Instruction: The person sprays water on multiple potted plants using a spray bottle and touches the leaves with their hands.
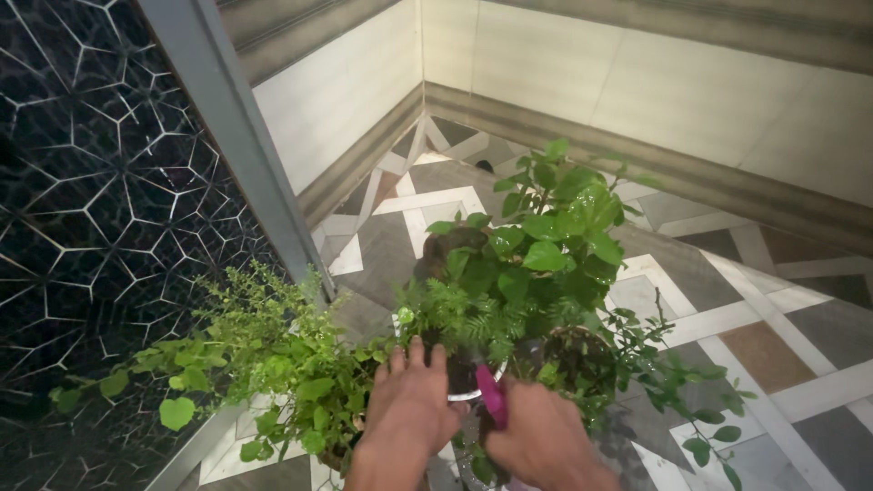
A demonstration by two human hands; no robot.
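Left hand (411,400) touches white pot (473,393) (ferny); right hand (544,441) grips pink tool (492,397).

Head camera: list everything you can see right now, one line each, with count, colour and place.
Broad-leaved potted plant: one, bright green, centre, tallest.
Feathery fern-like plant: one, green, just above the hands.
Small-leaved bushy plant: one, light green, lower left.
Thin-stemmed leafy plant: one, dark green, lower right.
Round white-rimmed pot: one, between the hands, mostly hidden.
Pink-handled tool: one, magenta, in the right hand; type unclear.
Patterned tile floor: grey, white, brown.
Dark geometric screen: one, black with white lines, left.
Left hand: on the pot rim.
Right hand: gripping the tool.
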